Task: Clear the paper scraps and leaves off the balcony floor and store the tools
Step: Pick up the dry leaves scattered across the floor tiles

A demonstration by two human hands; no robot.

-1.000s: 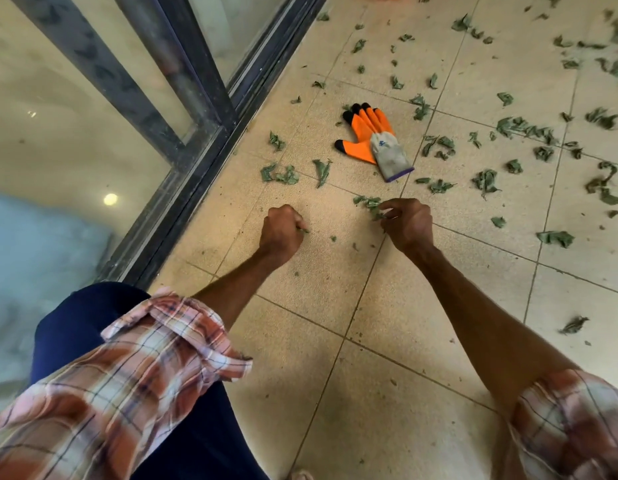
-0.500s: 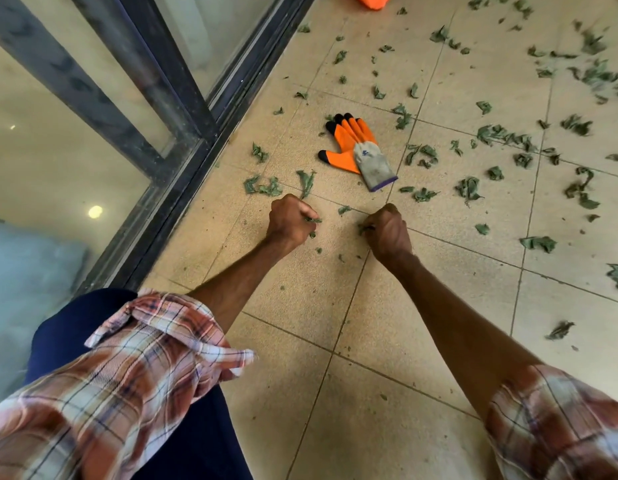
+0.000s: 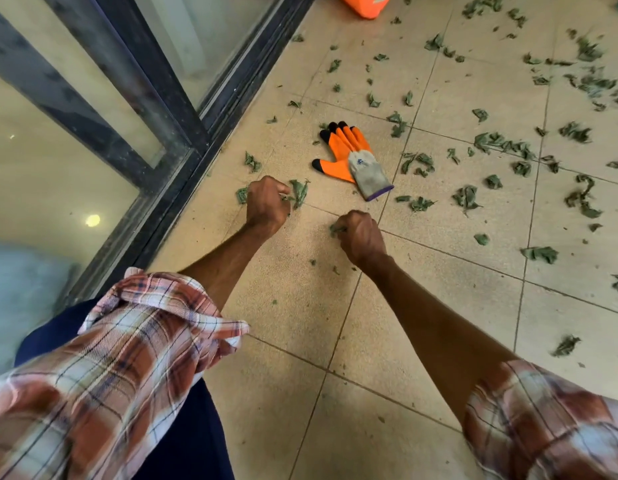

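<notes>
Looks like a home balcony. Beige tiled floor point(image 3: 439, 306) with grout lines runs up to a dark metal-framed sliding door point(image 3: 182, 133) with large glass panes point(image 3: 58, 181). Torn green leaves point(image 3: 501, 143) are scattered over the tiles, with an orange work glove point(image 3: 352, 157) lying among them.

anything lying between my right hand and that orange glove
Nothing visible stands between the right hand and the orange glove, only bare floor. That hand grips leaf scraps, though, and the left hand pinches a leaf.
</notes>
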